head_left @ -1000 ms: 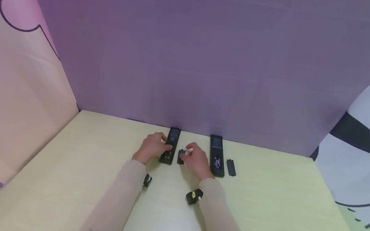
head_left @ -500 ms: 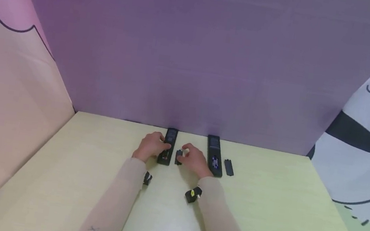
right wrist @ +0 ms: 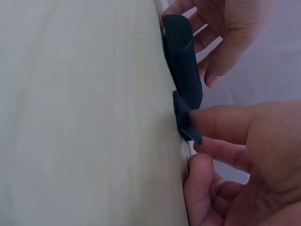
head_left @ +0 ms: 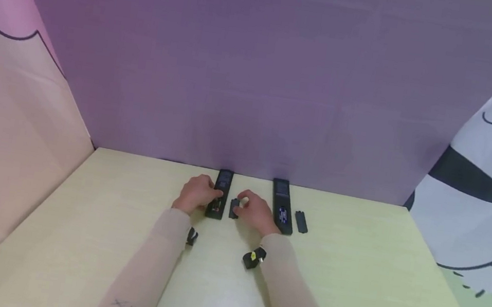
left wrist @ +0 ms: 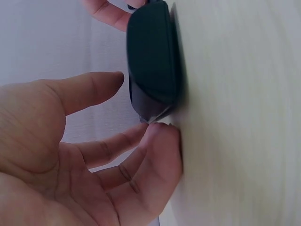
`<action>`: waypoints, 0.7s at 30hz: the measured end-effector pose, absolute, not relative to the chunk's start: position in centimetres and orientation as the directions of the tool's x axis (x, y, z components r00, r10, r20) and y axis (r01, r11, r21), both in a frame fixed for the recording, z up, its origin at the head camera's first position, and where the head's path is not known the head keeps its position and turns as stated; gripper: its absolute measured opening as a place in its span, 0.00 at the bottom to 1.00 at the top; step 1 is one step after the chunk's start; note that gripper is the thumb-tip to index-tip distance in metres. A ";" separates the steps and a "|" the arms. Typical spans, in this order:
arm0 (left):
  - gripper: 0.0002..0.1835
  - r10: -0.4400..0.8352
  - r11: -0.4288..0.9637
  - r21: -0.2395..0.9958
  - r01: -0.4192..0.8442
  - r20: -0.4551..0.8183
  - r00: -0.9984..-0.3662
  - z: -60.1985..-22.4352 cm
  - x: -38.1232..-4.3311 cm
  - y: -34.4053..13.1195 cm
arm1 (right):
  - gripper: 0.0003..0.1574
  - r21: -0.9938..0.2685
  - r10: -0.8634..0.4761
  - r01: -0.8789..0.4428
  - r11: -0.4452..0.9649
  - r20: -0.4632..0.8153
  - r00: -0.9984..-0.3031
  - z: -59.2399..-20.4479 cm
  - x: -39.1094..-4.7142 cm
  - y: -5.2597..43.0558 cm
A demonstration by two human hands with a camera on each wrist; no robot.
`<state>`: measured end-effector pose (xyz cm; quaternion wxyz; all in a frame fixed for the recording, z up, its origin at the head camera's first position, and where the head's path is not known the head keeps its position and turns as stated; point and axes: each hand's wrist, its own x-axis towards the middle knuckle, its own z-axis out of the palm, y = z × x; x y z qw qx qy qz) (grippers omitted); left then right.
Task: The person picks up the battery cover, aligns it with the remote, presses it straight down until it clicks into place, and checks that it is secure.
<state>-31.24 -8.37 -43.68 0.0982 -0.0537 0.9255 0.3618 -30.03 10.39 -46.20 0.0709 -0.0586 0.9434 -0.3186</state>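
A black remote control (head_left: 225, 179) lies back up on the table, its battery compartment (head_left: 217, 204) uncovered. My left hand (head_left: 195, 192) holds it from the left, thumb over the compartment and fingers curled against its side; the left wrist view shows the thumb tip (left wrist: 116, 80) close to the remote. Just right of that remote, my right hand (head_left: 256, 213) pinches a small dark battery cover (right wrist: 184, 117). The right wrist view shows the cover tilted, with the thumb on its face and a finger near its lower edge.
Beyond my right hand lies a second black remote (head_left: 282, 192), batteries (head_left: 283, 214) showing in its compartment. Another battery cover (head_left: 301, 222) lies to its right. The pale table (head_left: 352, 271) ends at a purple backdrop (head_left: 256, 72).
Everything sits slightly further left in the head view, as the camera has turned a little. Both hands stay almost still, at the remote and its battery cover.
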 end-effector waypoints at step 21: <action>0.22 -0.033 0.783 0.609 -0.124 -0.160 -0.987 -44.4 -31.1 -8.0 | 0.19 -0.617 -0.164 -0.080 0.783 -0.081 -0.983 -46.3 -29.9 10.4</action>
